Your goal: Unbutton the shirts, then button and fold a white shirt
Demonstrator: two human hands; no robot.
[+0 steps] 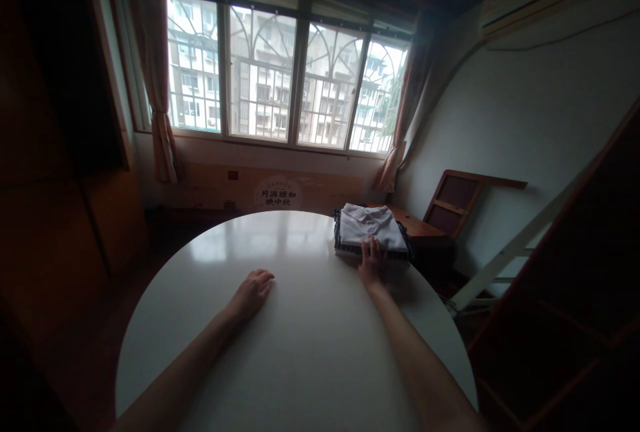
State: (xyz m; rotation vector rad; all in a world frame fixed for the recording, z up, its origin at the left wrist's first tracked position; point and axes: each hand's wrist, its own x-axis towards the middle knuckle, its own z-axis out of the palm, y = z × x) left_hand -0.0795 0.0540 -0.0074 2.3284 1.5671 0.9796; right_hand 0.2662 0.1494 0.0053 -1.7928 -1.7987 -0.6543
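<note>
Both my arms stretch forward over the round white tabletop (pixel 300 365). My left hand (pixel 253 292) lies flat, palm down, fingers loosely together, near the middle, holding nothing. My right hand (pixel 373 260) reaches to the far right edge, fingers spread onto the near side of the stack of folded clothes (pixel 370 229) there.

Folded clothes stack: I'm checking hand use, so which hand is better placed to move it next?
Probably the right hand: its fingers already touch the folded clothes stack. The left hand lies flat on the table, apart from it.
</note>
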